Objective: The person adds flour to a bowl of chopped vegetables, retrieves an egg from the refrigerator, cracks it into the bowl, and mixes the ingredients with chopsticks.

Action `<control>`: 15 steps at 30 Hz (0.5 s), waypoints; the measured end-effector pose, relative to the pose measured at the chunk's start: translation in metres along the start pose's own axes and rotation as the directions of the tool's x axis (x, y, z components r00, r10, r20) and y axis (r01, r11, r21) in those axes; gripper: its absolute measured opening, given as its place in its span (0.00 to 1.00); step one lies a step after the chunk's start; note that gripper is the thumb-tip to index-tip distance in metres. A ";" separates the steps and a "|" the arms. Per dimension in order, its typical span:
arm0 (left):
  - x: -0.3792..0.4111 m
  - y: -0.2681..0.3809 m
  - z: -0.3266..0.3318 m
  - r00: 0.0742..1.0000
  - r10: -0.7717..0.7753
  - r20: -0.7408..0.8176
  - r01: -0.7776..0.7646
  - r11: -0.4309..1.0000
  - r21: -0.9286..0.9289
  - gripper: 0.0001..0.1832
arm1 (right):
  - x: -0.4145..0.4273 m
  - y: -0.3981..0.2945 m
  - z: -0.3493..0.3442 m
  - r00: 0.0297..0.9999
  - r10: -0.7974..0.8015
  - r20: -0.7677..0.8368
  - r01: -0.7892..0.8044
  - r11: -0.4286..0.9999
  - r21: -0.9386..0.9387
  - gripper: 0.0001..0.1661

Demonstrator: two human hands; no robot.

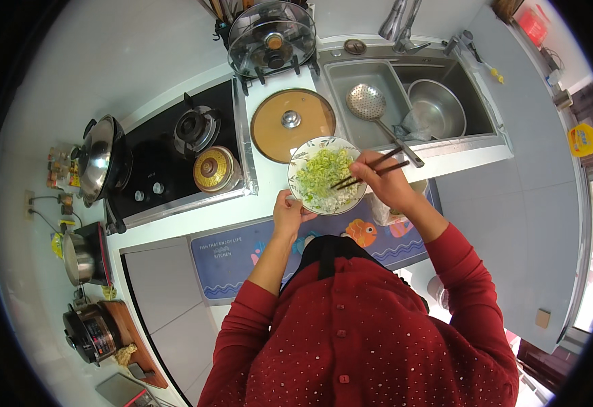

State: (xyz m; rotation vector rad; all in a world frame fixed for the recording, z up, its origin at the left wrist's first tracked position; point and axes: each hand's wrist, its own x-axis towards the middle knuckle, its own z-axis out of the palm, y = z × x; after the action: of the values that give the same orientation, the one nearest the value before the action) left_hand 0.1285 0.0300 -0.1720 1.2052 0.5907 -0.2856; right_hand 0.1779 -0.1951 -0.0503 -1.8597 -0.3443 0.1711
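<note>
A patterned white bowl (304, 153) holds chopped pale green vegetable with white bits among it. My left hand (289, 213) grips the bowl's near left rim, thumb on top and fingers beneath. Dark chopsticks (394, 167) are held in my right hand (384, 183) over the bowl's right side, their tips in the food. Just behind the bowl, a round glass lid (276, 140) with a metal knob lies on the white counter.
Left stands a black gas hob (164, 132) with a yellow-lidded pot (215, 170) and a covered wok (98, 157). A steel sink (337, 96) at right holds a perforated skimmer (366, 102), a metal pot (446, 109) and a grey cloth (412, 127). Glass lids (273, 48) stand in a rack behind.
</note>
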 end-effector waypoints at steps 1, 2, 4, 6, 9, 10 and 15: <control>0.000 0.000 0.000 1.000 -0.004 0.000 0.004 1.000 -0.008 0.15 | -0.005 -0.003 -0.002 1.000 0.012 0.027 -0.012 1.000 -0.010 0.13; 0.000 0.000 0.000 1.000 -0.009 0.000 0.009 1.000 -0.015 0.15 | -0.010 -0.006 -0.003 0.998 0.024 0.055 -0.023 1.000 -0.021 0.13; 0.001 -0.001 0.000 1.000 0.000 0.002 0.000 1.000 -0.008 0.15 | -0.014 -0.004 -0.005 0.994 0.016 0.105 -0.014 1.000 -0.018 0.10; 0.003 -0.002 0.000 1.000 0.005 -0.005 -0.005 1.000 0.007 0.15 | -0.012 0.012 0.006 0.972 -0.195 0.133 0.204 0.977 -0.057 0.09; 0.007 -0.004 0.000 1.000 0.010 -0.023 -0.009 0.999 0.040 0.15 | -0.007 0.021 0.021 0.935 -0.299 0.193 0.323 0.940 -0.107 0.06; 0.008 -0.005 -0.002 1.000 0.012 -0.023 -0.011 0.999 0.051 0.15 | -0.006 0.022 0.024 0.924 -0.314 0.219 0.351 0.922 -0.160 0.06; 0.008 -0.007 -0.001 0.999 0.019 -0.033 -0.017 0.998 0.059 0.16 | 0.006 0.038 0.035 0.962 -0.270 0.038 0.273 0.955 -0.117 0.06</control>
State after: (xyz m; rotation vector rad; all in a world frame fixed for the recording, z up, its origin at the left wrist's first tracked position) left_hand 0.1307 0.0292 -0.1825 1.2734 0.6036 -0.2701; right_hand 0.1794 -0.1717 -0.0967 -1.9083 -0.6330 -0.0186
